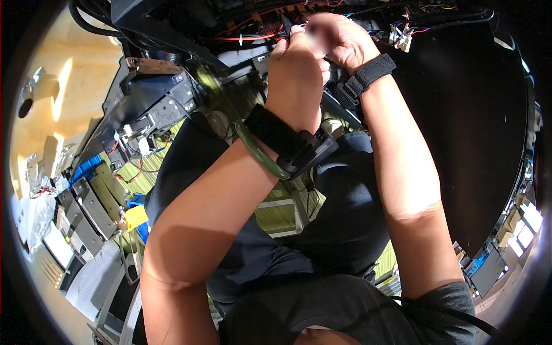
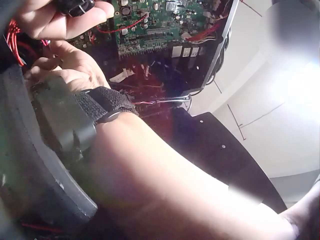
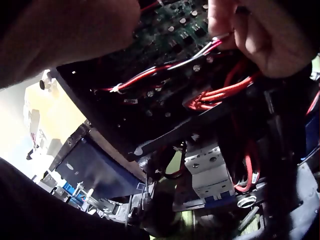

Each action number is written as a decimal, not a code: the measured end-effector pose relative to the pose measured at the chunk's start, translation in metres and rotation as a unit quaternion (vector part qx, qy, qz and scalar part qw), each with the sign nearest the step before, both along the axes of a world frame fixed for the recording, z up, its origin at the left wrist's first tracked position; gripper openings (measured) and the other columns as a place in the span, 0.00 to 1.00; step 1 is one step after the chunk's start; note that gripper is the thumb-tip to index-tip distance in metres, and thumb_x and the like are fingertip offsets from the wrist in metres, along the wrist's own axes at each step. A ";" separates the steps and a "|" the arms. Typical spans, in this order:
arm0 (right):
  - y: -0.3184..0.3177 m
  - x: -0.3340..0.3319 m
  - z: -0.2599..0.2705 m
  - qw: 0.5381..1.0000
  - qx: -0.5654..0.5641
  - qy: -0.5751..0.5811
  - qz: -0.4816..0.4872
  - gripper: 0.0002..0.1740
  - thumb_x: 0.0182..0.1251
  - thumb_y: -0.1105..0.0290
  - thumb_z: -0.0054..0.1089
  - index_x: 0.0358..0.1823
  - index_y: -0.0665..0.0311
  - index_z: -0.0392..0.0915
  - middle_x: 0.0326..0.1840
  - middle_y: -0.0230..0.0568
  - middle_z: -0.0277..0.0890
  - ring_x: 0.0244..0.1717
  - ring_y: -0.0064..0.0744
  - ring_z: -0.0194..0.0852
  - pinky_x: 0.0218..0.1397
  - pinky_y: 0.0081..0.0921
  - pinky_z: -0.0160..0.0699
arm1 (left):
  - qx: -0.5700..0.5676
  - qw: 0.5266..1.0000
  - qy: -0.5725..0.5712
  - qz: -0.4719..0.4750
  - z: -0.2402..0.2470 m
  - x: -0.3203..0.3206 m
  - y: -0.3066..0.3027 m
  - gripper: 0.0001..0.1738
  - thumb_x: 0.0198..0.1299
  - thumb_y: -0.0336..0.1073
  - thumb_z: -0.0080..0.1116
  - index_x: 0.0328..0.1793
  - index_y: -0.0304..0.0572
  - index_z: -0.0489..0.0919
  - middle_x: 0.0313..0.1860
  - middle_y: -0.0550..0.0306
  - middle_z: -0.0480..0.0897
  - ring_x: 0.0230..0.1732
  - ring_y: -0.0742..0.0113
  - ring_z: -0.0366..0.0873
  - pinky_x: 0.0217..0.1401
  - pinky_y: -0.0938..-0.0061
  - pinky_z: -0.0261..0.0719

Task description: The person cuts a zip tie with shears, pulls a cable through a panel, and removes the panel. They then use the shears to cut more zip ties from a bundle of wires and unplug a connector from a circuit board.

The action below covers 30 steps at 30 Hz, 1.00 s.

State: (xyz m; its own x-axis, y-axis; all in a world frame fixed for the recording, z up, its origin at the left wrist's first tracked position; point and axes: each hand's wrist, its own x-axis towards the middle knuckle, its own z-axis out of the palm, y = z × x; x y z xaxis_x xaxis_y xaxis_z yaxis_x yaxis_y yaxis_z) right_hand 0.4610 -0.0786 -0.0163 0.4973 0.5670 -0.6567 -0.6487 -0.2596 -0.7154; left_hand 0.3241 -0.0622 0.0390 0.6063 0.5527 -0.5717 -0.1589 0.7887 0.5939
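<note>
Both hands work close together beneath the wired panel. My left hand (image 1: 294,66) holds a small black round-ended piece (image 2: 77,6) between thumb and fingers; its exact kind does not show. Beside it is my right hand (image 1: 348,43), wearing a black wrist strap (image 1: 371,75). In the right wrist view, the fingers of the right hand (image 3: 267,37) pinch the end of a thin red, white and black wire bundle (image 3: 165,69). A green circuit board (image 2: 150,27) lies behind the hands. Part of the fingers is blurred in the head view.
Thicker red cables (image 3: 215,97) loop below the board, near a white breaker block (image 3: 207,170). A large black panel (image 1: 454,126) stands to the right. A metal bracket assembly (image 1: 155,109) and a yellowish panel (image 1: 63,75) are on the left.
</note>
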 end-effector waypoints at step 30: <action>0.010 -0.009 0.010 0.999 -0.006 0.033 -0.039 0.10 0.57 0.74 0.58 0.21 0.63 0.68 0.14 0.33 0.58 0.13 0.24 0.52 0.15 0.21 0.53 | 0.003 1.000 0.004 0.013 0.005 -0.003 0.005 0.14 0.67 0.43 0.43 0.35 0.41 0.70 0.24 0.63 0.70 0.23 0.74 0.68 0.26 0.80 0.70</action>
